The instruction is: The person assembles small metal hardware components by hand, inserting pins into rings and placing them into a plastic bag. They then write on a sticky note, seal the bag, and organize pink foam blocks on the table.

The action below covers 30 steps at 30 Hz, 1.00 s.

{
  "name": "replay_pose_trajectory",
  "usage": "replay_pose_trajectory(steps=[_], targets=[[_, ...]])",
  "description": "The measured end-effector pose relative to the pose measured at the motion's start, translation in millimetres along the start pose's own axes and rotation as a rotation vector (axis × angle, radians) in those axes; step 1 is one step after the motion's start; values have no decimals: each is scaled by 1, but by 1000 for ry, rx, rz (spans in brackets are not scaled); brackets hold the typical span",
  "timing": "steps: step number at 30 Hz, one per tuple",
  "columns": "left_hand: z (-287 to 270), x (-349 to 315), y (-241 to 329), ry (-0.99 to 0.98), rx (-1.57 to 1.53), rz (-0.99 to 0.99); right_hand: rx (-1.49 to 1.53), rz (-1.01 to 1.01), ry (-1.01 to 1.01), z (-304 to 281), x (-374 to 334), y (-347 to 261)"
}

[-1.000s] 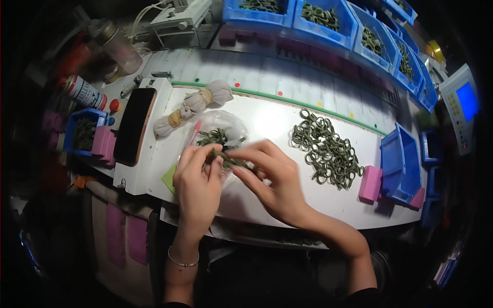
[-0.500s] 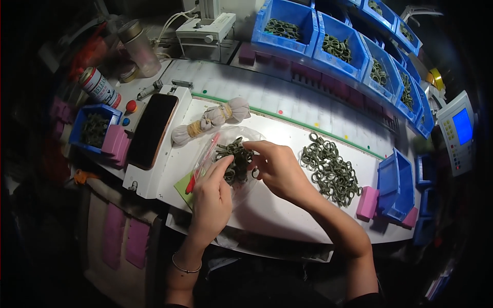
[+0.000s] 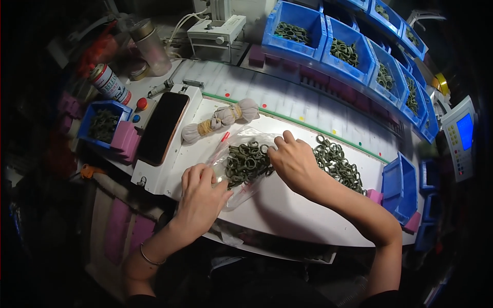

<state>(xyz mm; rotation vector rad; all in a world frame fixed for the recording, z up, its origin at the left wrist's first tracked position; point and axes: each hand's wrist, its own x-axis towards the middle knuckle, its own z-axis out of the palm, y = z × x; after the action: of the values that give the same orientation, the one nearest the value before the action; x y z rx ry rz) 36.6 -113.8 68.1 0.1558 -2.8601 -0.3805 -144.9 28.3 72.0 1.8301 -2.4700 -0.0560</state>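
A clear plastic bag [image 3: 241, 141] lies on the white table [image 3: 287, 200], filled with dark green rings [image 3: 246, 161]. My left hand [image 3: 201, 197] pinches the bag's near edge and presses it to the table. My right hand [image 3: 294, 160] rests on the bag's right side, fingers curled over the rings inside. To the right of that hand lies a loose pile of the same green rings [image 3: 339, 163].
A tied cloth bundle [image 3: 221, 119] and a black phone [image 3: 162, 128] lie to the left. Blue bins of rings [image 3: 354, 51] line the back, another blue bin [image 3: 102, 123] stands far left, an empty one [image 3: 400, 187] right. A spray can [image 3: 109, 83] and a small screen [image 3: 462, 136] stand at the edges.
The view has shifted. My hands, earlier together over a small bunch of rings, now hold the bag flat, with more rings inside it.
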Motion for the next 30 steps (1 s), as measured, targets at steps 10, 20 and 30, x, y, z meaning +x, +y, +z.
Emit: replay_pose_trajectory(steps=[10,20,30], targets=[[-4,1,-6,199,154,-81,-171,-7,158,-17,-2,15],[-39,12,11,257,15,-140,202,-50,416,-62,-16,29],[56,25,100,182,-488,325,511,665,539,28,-164,-5]])
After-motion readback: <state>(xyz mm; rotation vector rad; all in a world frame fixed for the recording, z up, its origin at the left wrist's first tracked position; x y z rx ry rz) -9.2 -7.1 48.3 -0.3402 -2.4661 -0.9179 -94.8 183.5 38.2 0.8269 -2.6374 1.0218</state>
